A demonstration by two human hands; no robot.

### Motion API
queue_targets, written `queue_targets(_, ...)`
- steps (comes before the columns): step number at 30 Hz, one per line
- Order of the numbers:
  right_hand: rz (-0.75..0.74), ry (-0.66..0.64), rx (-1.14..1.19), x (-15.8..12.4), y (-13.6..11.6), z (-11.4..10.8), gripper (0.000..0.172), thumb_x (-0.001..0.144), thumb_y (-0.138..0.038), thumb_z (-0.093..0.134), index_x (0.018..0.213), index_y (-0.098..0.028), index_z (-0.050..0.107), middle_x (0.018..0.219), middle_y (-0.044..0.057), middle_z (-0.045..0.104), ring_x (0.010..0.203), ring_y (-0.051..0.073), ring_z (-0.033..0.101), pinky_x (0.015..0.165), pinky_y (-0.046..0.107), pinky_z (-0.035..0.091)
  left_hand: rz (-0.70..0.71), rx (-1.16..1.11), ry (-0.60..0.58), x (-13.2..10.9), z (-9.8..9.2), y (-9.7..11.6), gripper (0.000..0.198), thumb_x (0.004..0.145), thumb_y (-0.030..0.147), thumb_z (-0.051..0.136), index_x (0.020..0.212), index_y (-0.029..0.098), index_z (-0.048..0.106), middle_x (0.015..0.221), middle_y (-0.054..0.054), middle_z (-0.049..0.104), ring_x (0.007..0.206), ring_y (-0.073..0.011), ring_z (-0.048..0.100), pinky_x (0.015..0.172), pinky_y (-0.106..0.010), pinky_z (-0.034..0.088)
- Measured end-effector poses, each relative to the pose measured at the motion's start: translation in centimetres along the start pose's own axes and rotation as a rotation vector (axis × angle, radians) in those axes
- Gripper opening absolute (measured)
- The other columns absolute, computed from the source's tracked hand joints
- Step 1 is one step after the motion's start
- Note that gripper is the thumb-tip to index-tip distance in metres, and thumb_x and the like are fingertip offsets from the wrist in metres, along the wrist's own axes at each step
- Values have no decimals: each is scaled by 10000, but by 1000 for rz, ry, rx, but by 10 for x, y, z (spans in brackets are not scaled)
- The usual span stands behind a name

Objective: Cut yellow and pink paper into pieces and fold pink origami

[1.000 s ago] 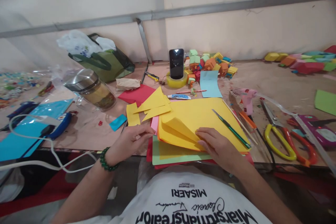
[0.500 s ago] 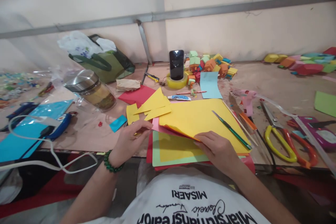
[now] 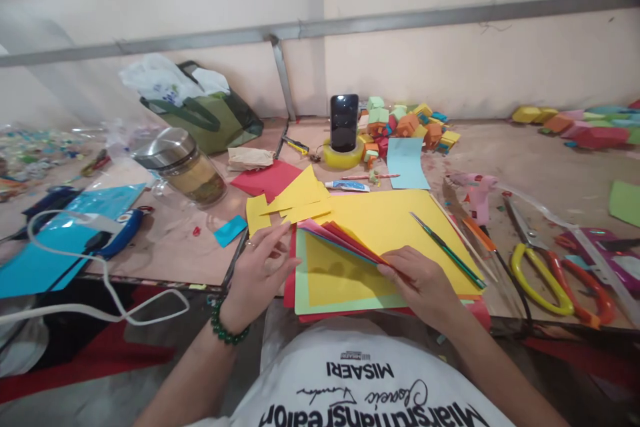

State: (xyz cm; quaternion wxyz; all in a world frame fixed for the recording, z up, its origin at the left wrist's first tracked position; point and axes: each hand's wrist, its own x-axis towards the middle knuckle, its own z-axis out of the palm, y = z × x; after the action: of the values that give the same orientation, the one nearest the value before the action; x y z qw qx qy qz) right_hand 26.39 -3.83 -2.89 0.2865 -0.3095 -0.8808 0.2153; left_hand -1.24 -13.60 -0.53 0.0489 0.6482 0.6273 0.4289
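A stack of coloured paper sheets [image 3: 385,220] lies at the table's near edge, yellow on top. My right hand [image 3: 420,283] has its fingers tucked under the lifted near corner of several sheets, fanning them above a yellow sheet [image 3: 340,280] on a green one. My left hand [image 3: 260,270], with a green bead bracelet on the wrist, rests its fingers against the left edge of the stack beside yellow paper offcuts [image 3: 295,200]. A green pen [image 3: 447,250] lies on the top yellow sheet.
Yellow and orange scissors [image 3: 545,267], a pink glue gun [image 3: 475,193] and a glue tube [image 3: 347,185] lie to the right and behind. A phone [image 3: 344,121] stands in a tape roll, with paper boxes [image 3: 405,123] behind. A jar [image 3: 183,167], green bag [image 3: 210,113] and white cable [image 3: 100,267] are at left.
The big yellow fold has dropped flat; my right hand now lifts several thin sheets, pink and red among them, at their corner. My left hand has shifted right to the stack's edge.
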Motion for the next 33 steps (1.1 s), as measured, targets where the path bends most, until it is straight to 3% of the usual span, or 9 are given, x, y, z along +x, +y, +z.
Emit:
queue_targets(7, 24, -21, 14, 1, 0, -1, 265, 967, -298, 456, 778, -216, 623, 776, 45, 702, 713, 179, 614, 626, 302, 517, 22, -56, -44, 13, 14, 3, 313, 876, 341, 625, 1166, 223, 623, 1000, -60, 672, 788, -154, 635, 747, -284, 563)
queue_targets(13, 13, -3, 3, 2, -1, -1, 221, 950, -261, 480, 799, -224, 637, 794, 39, 715, 731, 175, 635, 623, 285, 530, -40, 51, -46, 16, 17, -1, 364, 844, 282, 623, 1202, 219, 603, 941, -41, 616, 717, -143, 583, 678, -283, 532)
queue_targets(16, 3, 2, -20, 2, -3, -2, 205, 936, -230, 477, 794, -222, 625, 780, 41, 711, 715, 180, 633, 610, 291, 528, 37, 133, -138, 22, 16, -3, 212, 787, 147, 584, 952, 215, 700, 958, -63, 605, 886, -197, 603, 786, -335, 525)
queue_targets(18, -24, -12, -35, 0, -3, -2, 155, 894, -172, 486, 857, -219, 629, 816, 46, 717, 751, 188, 644, 624, 299, 537, 113, 141, -179, 28, 14, -2, 230, 745, 69, 533, 798, 217, 701, 946, -68, 640, 937, -214, 610, 820, -354, 521)
queue_targets(22, -101, 21, -56, -5, 3, -3, 303, 783, -51, 469, 976, -209, 640, 910, 45, 732, 818, 189, 675, 672, 310, 564, 254, 80, -269, 45, 0, 8, 287, 757, 49, 471, 813, 220, 695, 955, -66, 720, 935, -206, 655, 843, -363, 530)
queue_targets(26, -69, 124, -34, -4, 5, -12, 335, 800, -51, 441, 984, -217, 666, 896, 45, 745, 789, 174, 703, 685, 295, 580, 336, -17, -364, 65, -23, 31, 244, 836, 154, 461, 797, 231, 689, 973, -79, 740, 952, -204, 676, 839, -343, 549)
queue_targets(30, -27, 120, 16, 2, 1, -19, 308, 824, -86, 447, 945, -225, 694, 873, 43, 757, 762, 177, 715, 668, 281, 591, 266, 47, -290, 71, -42, 49, 225, 853, 305, 511, 724, 264, 691, 1064, -94, 711, 1023, -241, 653, 873, -378, 544)
queue_targets(33, -23, 69, 20, 4, 1, -14, 296, 839, -105, 458, 953, -227, 703, 896, 47, 760, 785, 176, 715, 696, 291, 594, 221, 20, -231, 54, -63, 46, 250, 829, 469, 559, 724, 289, 696, 921, -88, 724, 893, -248, 676, 803, -396, 570)
